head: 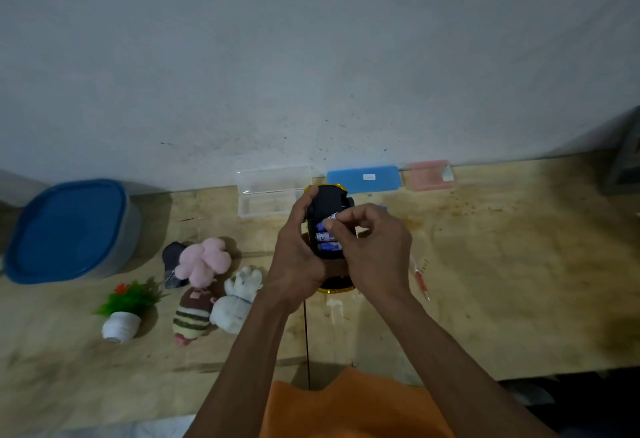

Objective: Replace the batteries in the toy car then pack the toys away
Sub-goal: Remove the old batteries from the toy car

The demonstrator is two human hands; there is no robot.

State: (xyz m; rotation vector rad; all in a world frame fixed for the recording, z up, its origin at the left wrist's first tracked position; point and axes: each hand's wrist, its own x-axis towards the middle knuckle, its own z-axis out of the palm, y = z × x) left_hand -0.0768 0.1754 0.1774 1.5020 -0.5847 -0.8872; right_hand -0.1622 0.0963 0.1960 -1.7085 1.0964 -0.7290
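Right hand (pixel 375 247): thumb and forefinger pinch the end of the topmost battery (pixel 327 224) at the open compartment; remaining fingers curled. Left hand (pixel 298 257): fingers wrapped round the left flank of the toy car (pixel 329 202), which is held underside up above the table (pixel 485 299), yellow body edging visible at its far and near ends. Batteries counted in the compartment: three, blue and white, lying side by side across the car.

Left of the hands, near but apart from them: three soft toys in a touching cluster, one pink (pixel 204 261), one white (pixel 237 299), one brown with striped body (pixel 194 313); a dark item (pixel 172 259) lies partly under the pink one, identity not determinable. One small artificial plant (pixel 123 313) in a white pot lies tipped over, further left. One tub with blue lid (pixel 69 230) stands at the far left, close to the wall.

Along the wall edge behind the car: one clear case (pixel 273 192), open; one blue case (pixel 363 178); one pink case (pixel 429 174). One red-handled screwdriver (pixel 420 280) lies just right of the right wrist.

Open surface: the table's right half beyond the screwdriver, and the near strip ahead of the front edge. An orange garment (pixel 346 406) shows at the bottom.
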